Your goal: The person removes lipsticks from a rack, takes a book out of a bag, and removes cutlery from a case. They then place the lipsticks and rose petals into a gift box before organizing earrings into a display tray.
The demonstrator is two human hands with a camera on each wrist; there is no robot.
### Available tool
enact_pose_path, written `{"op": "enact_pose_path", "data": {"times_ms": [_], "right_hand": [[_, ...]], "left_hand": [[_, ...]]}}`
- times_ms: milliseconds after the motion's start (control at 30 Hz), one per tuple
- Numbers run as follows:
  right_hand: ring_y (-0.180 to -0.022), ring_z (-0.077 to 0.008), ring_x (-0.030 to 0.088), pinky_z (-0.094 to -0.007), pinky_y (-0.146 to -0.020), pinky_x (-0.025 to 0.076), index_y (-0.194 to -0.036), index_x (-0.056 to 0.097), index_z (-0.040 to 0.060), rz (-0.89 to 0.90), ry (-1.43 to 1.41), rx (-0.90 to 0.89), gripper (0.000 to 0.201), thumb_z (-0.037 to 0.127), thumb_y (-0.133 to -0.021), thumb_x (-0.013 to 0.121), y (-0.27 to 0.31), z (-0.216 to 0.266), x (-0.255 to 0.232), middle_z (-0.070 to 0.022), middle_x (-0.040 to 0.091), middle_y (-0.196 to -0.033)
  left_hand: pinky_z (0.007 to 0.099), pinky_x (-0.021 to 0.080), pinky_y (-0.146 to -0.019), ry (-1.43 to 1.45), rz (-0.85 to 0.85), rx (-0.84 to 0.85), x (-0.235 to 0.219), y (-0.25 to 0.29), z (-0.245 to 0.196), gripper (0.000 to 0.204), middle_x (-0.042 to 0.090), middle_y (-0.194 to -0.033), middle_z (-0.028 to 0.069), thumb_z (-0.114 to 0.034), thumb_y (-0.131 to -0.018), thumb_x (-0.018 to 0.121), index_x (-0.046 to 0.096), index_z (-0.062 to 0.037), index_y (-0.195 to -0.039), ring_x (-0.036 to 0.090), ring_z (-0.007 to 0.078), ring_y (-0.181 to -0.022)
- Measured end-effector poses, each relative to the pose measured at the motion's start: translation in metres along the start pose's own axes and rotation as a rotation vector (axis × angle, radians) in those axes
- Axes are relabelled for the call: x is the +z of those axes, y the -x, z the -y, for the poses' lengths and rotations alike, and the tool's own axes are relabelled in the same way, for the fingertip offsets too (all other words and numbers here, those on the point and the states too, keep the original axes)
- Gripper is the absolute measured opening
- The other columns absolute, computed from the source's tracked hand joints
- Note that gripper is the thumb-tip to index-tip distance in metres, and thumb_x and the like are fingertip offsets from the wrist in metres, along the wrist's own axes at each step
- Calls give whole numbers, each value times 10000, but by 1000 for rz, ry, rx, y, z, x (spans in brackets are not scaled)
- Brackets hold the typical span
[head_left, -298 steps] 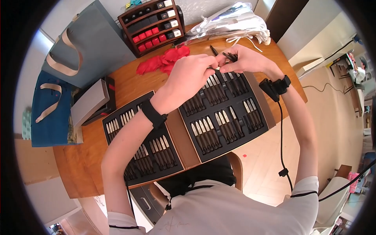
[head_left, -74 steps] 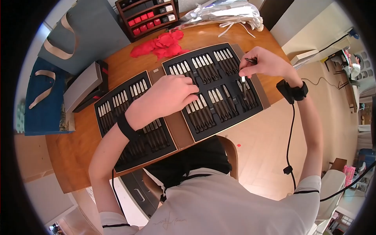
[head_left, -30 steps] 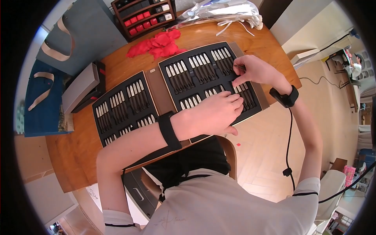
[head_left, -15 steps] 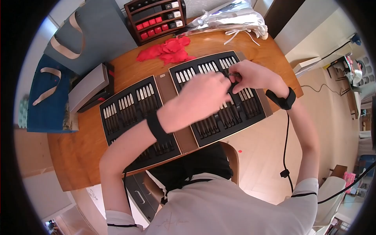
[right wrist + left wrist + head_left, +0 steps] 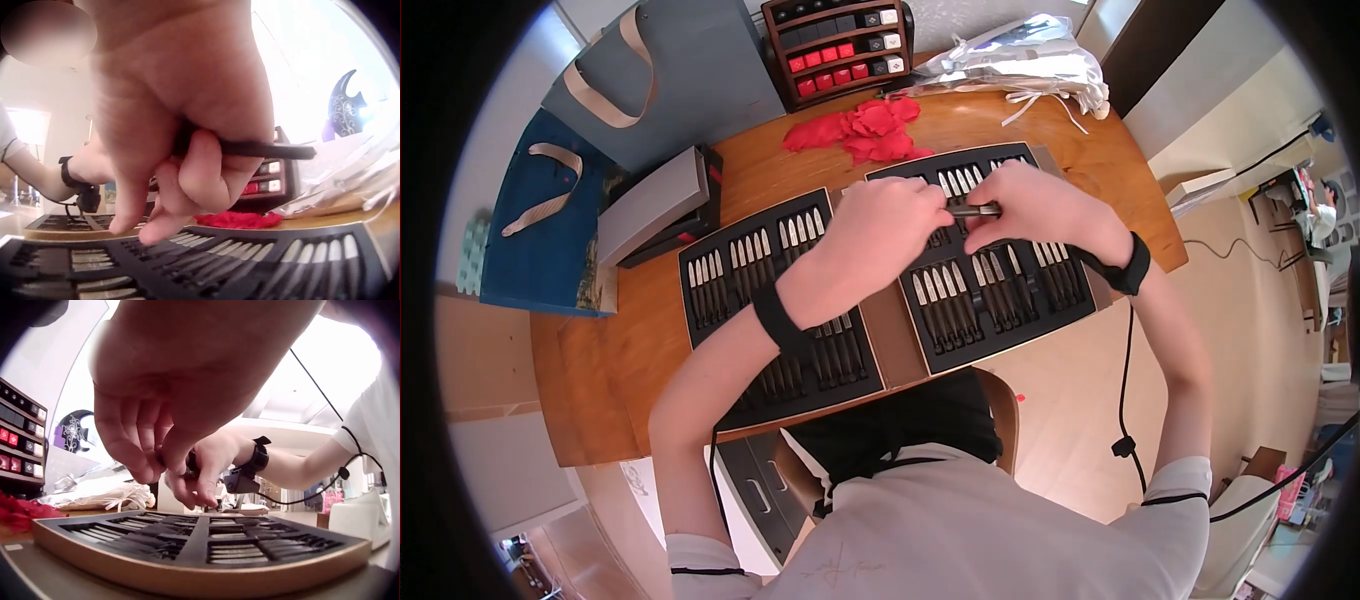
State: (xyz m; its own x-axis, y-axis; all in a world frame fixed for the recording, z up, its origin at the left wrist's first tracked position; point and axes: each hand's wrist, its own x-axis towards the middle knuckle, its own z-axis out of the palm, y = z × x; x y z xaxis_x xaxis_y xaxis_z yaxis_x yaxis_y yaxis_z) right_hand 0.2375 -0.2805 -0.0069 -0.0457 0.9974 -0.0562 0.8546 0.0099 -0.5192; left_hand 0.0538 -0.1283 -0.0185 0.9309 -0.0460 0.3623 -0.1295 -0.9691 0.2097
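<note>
In the head view, my left hand (image 5: 880, 225) and right hand (image 5: 1045, 210) meet above the right half of an open box. Dark slim sticks (image 5: 976, 210) lie between them. The right fingers curl around these sticks, and one dark stick (image 5: 281, 151) juts out of that fist in the right wrist view. The left thumb and fingertips pinch the other end, mostly hidden by the hand. Below, the box's black tray (image 5: 960, 362) holds rows of dark-handled pieces (image 5: 945, 305) with pointed silvery tips. More such pieces (image 5: 705, 290) fill the left tray (image 5: 700, 333).
Red petals (image 5: 880, 130) lie behind the box. At the back stand a rack (image 5: 840, 50) of small cubes and a foil-wrapped bouquet (image 5: 1020, 65). Left are a grey box (image 5: 645, 205), a grey bag (image 5: 670, 90) and a blue bag (image 5: 530, 255).
Over the last second my left hand rose from the front of the right tray to join my right hand at the dark sticks. Earlier, the right hand held a silver-tipped piece over the tray's right side.
</note>
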Motion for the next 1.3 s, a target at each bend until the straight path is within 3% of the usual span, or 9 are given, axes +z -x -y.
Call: {"op": "enact_pose_path", "data": {"times_ms": [67, 100, 167, 533, 600, 833, 1133, 1233, 1300], "right_hand": [[-639, -281, 635, -367, -624, 475, -896, 732, -11, -21, 3, 49, 298, 242, -805, 862, 10, -11, -11, -150, 657, -688], [-649, -187, 638, -331, -635, 489, -956, 748, -20, -57, -74, 66, 251, 195, -857, 831, 17, -17, -13, -104, 681, -709], [-698, -134, 656, -297, -673, 512, -1027, 760, -25, -196, -318, 67, 218, 144, -895, 800, 23, -23, -12, -61, 722, -776], [-716, -60, 611, -242, -669, 453, -992, 759, 15, -330, -555, 79, 212, 224, -979, 722, 27, -30, -18, 1, 725, -792], [-721, -44, 603, -234, -674, 447, -977, 756, 20, -370, -629, 98, 210, 228, -974, 731, 30, -31, -20, 8, 720, -784], [-696, -36, 588, -234, -658, 451, -876, 765, 12, 72, -505, 186, 180, 186, -924, 769, 59, -33, -25, 14, 708, -754], [-644, -69, 570, -263, -616, 454, -890, 770, 3, 27, -433, 254, 164, 162, -878, 806, 76, -43, 11, -14, 700, -720], [-642, -87, 568, -272, -627, 459, -926, 777, 6, 1, -372, 243, 152, 133, -857, 826, 73, -44, 15, -23, 689, -723], [-658, -102, 574, -282, -637, 464, -935, 777, 8, -10, -305, 229, 165, 123, -835, 840, 71, -48, 22, -35, 682, -738]], "left_hand": [[421, 554, -688, -74, 12, -45, -8, 6, 5, 159, 687, -823, 98, -221, -931, 701, 700, -63, -906, 691, 310, -795], [421, 552, -686, -77, -7, -38, -9, 9, 8, 162, 689, -827, 98, -221, -932, 702, 698, -61, -908, 691, 310, -795], [421, 549, -680, -81, -46, -25, -10, 11, 14, 166, 694, -834, 100, -222, -934, 703, 695, -57, -913, 692, 312, -795], [430, 537, -666, 10, -111, -168, -1, -13, -28, 194, 677, -801, 124, -232, -920, 732, 664, -60, -861, 686, 322, -754], [437, 536, -677, 45, -93, -59, 11, -18, -32, 196, 671, -790, 133, -229, -917, 732, 660, -56, -855, 680, 334, -761], [379, 487, -907, 98, 249, 347, 39, -2, -43, 218, 609, -1008, 60, -216, -865, 769, 659, -55, -962, 598, 244, -1015], [369, 487, -954, 16, 388, 467, 48, 3, -55, 264, 626, -1054, 58, -220, -840, 774, 675, -49, -1016, 604, 229, -1079], [370, 476, -1011, 138, 341, 477, 56, 3, -68, 341, 621, -1185, 95, -232, -838, 775, 668, -28, -1089, 588, 245, -1193], [397, 445, -1084, 137, 399, 496, 57, 1, -72, 543, 567, -1366, 146, -300, -841, 787, 616, 3, -1258, 522, 278, -1337]]}}
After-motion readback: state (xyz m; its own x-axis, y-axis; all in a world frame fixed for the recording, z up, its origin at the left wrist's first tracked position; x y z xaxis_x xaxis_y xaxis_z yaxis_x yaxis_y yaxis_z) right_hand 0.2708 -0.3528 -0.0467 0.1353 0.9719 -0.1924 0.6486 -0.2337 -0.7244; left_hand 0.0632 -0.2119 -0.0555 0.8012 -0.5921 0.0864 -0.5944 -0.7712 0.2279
